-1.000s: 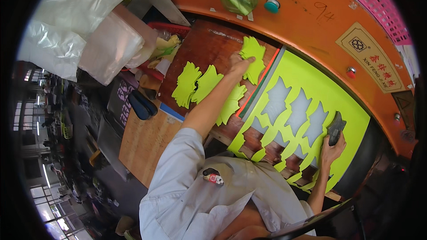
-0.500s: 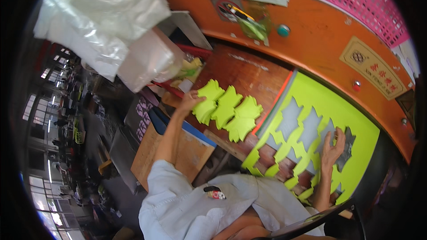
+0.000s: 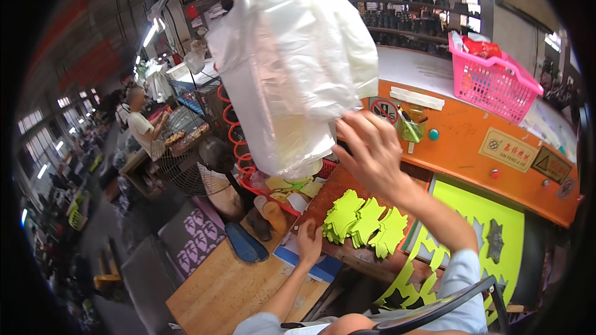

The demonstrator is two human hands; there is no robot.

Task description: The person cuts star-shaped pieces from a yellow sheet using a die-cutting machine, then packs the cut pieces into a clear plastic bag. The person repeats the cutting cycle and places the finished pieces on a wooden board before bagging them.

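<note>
My right hand (image 3: pixel 372 152) is raised with its fingers stretched out and apart, at the lower right edge of the hanging white plastic bags (image 3: pixel 298 62). Whether the fingertips touch the plastic I cannot tell. Lower down, my left hand (image 3: pixel 308 245) hangs beside the yellow-green cut pieces (image 3: pixel 366 220), its fingers loosely bent and apart, holding nothing visible. Those pieces lie in three stacks on the brown board. To the right, a dark jagged cutting die (image 3: pixel 495 241) rests on a yellow-green sheet (image 3: pixel 509 217) with shaped holes cut through it.
An orange machine beam (image 3: pixel 459 127) with buttons crosses behind the board. On top stands a pink basket (image 3: pixel 490 80). A wooden table (image 3: pixel 230 285) with a blue sole-shaped piece (image 3: pixel 246 243) is at the near left. A caged fan (image 3: pixel 186 164) and a person (image 3: pixel 143 124) are farther left.
My right hand has left the cutting die and risen to the plastic bags. The left hand has come off the stacked pieces toward me. The view has tilted upward.
</note>
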